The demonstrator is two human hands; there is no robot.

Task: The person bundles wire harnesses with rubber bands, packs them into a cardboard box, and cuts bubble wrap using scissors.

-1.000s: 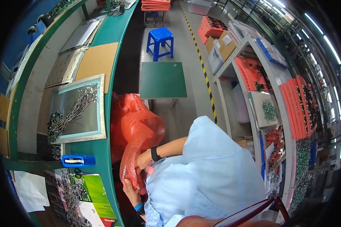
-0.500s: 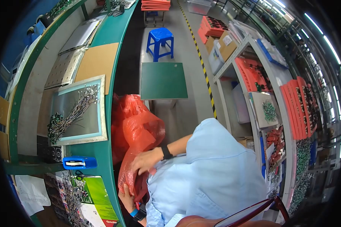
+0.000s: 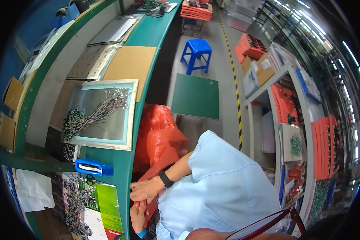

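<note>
A red plastic bag [image 3: 158, 138] hangs down beside the green workbench [image 3: 146, 108], its upper part bulging and its neck drawn narrow towards me. My right hand [image 3: 146, 189], with a black band on the wrist, is closed over the gathered neck near the bench edge. Just below it, my left hand [image 3: 137, 217] grips the end of the same bag; a blue band and a dark watch are on that wrist. The two hands are close together, and the bag's contents cannot be made out.
On the bench lie a framed screen [image 3: 132, 120] with bundled wires [image 3: 96, 114], a blue tape dispenser [image 3: 94, 167] and a green-and-white box [image 3: 104, 204]. A green-topped table [image 3: 196, 96] and a blue stool [image 3: 197, 54] stand ahead. Loaded shelving [image 3: 262, 94] lines the right.
My right hand has moved down along the bag to my left hand, and the bag's neck is bunched tighter. The whole view has shifted, so the surroundings sit further right.
</note>
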